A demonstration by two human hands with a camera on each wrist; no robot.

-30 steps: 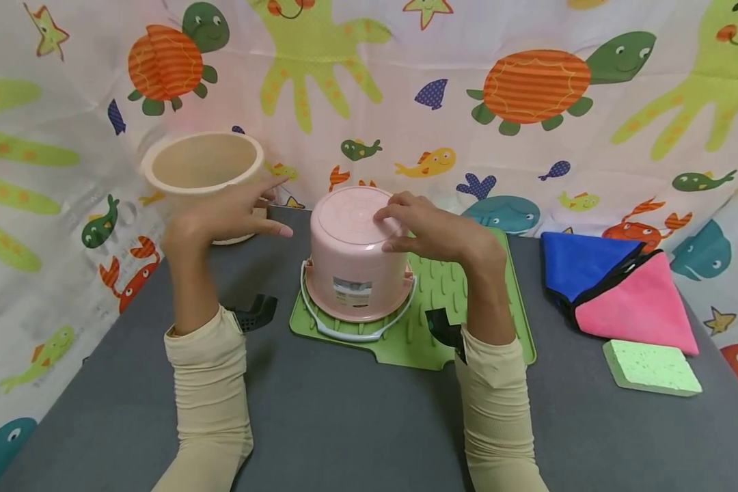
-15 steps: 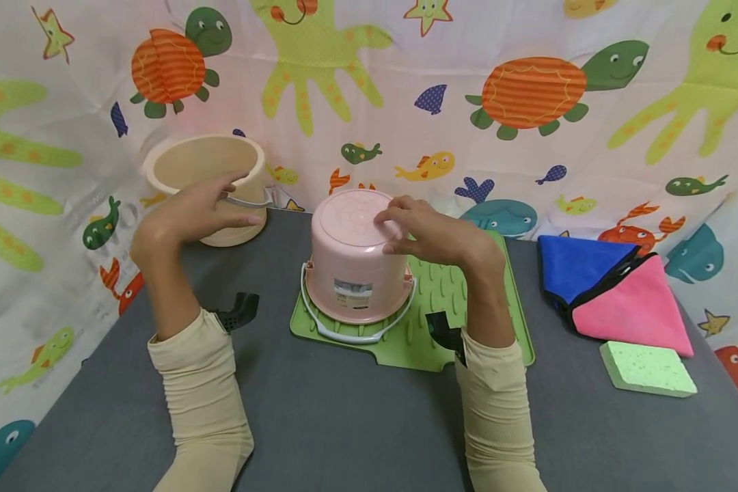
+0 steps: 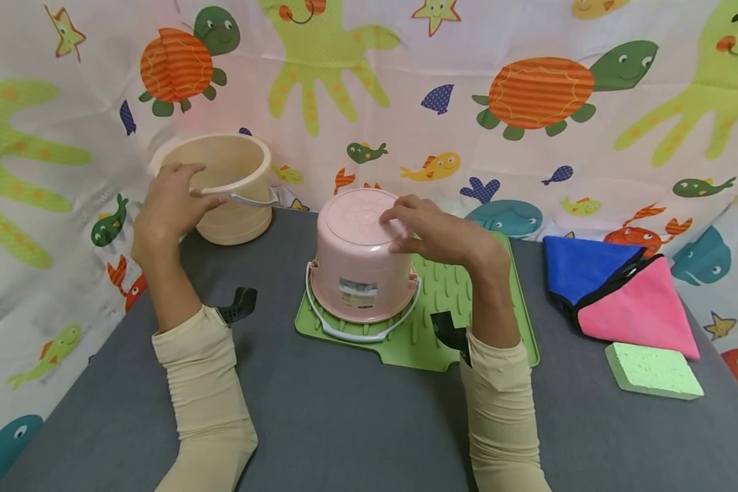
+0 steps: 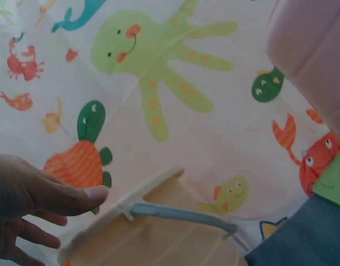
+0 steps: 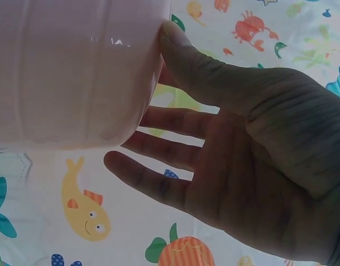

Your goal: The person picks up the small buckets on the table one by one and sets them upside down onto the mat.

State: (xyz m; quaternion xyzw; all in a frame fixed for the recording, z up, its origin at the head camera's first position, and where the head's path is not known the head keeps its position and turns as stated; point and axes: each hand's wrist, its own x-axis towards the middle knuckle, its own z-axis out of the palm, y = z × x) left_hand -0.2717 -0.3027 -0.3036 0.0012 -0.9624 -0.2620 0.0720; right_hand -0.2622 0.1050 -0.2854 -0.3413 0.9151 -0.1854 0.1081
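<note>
A pink bucket (image 3: 369, 273) stands upside down on a green ribbed mat (image 3: 449, 301), its grey-white handle (image 3: 350, 335) hanging down at the front. My right hand (image 3: 449, 236) touches the bucket's base edge from the right; in the right wrist view the thumb (image 5: 178, 41) lies against the wall and the fingers are extended by the base. A cream bucket (image 3: 236, 222) stands upright at the back left with a grey handle (image 4: 178, 213). My left hand (image 3: 166, 212) is at its near left rim, thumb and fingers spread, not visibly gripping; whether it touches cannot be told.
Right of the mat lies a folded blue and pink cloth (image 3: 639, 307) with black edging. A light green sponge (image 3: 652, 372) sits before it. A patterned curtain (image 3: 406, 82) rises behind the dark grey table surface (image 3: 357, 424).
My left hand has moved left, away from between the two buckets, to the cream bucket's near left rim. My right hand stays at the pink bucket.
</note>
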